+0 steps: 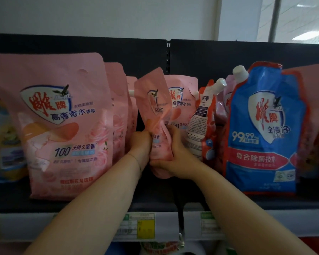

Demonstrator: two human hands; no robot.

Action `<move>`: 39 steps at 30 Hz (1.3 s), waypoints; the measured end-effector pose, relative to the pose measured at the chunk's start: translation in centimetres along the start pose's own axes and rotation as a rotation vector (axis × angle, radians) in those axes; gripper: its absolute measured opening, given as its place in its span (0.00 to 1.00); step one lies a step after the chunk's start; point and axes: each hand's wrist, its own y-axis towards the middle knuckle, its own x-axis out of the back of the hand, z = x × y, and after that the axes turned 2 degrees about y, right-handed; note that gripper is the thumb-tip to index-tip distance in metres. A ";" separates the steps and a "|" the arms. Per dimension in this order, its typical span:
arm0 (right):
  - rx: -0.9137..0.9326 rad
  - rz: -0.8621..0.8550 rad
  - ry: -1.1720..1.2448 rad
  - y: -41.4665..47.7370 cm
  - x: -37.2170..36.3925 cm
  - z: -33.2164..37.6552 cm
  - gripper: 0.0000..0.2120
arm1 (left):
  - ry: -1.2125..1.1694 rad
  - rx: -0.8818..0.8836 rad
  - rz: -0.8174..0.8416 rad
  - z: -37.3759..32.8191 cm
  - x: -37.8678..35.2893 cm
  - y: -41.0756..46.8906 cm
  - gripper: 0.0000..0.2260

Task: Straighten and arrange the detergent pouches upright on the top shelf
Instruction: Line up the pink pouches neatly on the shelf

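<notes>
Your left hand (140,144) and right hand (174,150) clamp curled fingers round the lower half of the pink pouch (154,100) over the top shelf (173,198), its long axis rising from them toward 11 o'clock.

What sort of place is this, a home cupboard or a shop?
Probably a shop: rows of the same pink detergent pouches and a blue pouch face outward on a dark shelf, with price labels along its front edge.
</notes>
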 end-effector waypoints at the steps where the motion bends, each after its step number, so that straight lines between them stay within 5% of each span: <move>1: -0.030 -0.002 0.025 0.0 0.0 0.0 0.49 | -0.017 -0.021 -0.057 0.2 0.0 0.4 0.18; 5: -0.215 -0.077 0.108 0.6 0.2 -0.6 0.59 | 0.040 -0.091 -0.190 0.6 0.1 1.3 0.22; 11: -0.316 -0.246 0.302 1.2 -0.1 -0.4 0.70 | 0.002 -0.081 -0.119 -0.2 0.6 0.1 0.28; 15: -0.327 -0.329 0.318 0.9 0.8 -1.0 0.56 | -0.022 -0.100 -0.048 -0.2 0.9 -0.4 0.27; 19: -0.355 -0.594 0.334 0.9 2.0 -1.1 0.37 | -0.039 -0.069 -0.029 -0.1 0.8 -0.6 0.30; 24: -0.479 -0.857 0.217 1.1 3.0 -0.6 0.35 | -0.047 -0.093 -0.059 -0.3 0.8 -0.5 0.19; 27: -0.472 -0.762 0.172 0.9 3.0 -0.4 0.31 | -0.103 -0.109 0.018 -0.7 0.7 -1.4 0.09; 31: -0.418 -0.574 0.220 0.3 2.5 0.2 0.26 | -0.035 -0.172 -0.033 -0.5 0.7 -1.0 0.13; 39: -0.242 0.027 0.149 -1.0 0.9 0.5 0.39 | -0.054 -0.103 -0.080 -0.6 0.5 -0.6 0.14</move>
